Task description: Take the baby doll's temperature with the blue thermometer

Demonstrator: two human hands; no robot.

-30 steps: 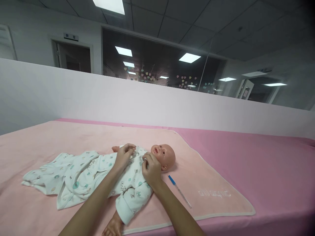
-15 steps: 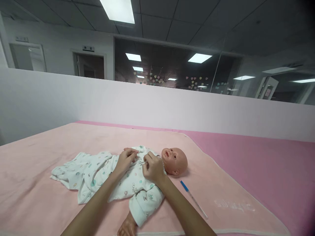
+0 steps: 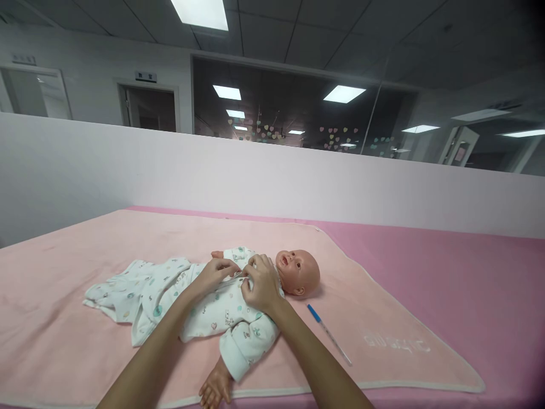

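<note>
A baby doll (image 3: pixel 300 272) lies on its back, its head to the right, dressed in a white patterned baby gown (image 3: pixel 208 318). My left hand (image 3: pixel 218 272) rests at the gown's chest, its fingertips pinched on the cloth there. Close beside it, my right hand (image 3: pixel 261 284) has its fingers curled and pinching the gown's front below the doll's neck. The exact bit of cloth or tie between the fingertips is too small to make out. One doll hand (image 3: pixel 216 386) sticks out of the near sleeve.
Under the doll spreads a pink blanket (image 3: pixel 383 318) with a pale edge, on a darker pink surface (image 3: pixel 443 267). A thermometer-like stick with a blue cap (image 3: pixel 314 313) lies right of my right forearm. A white low wall (image 3: pixel 272 182) stands behind.
My left hand has moved right and closer to my right hand, uncovering the doll's far hand. The whole view has shifted slightly. The doll stays lying in place.
</note>
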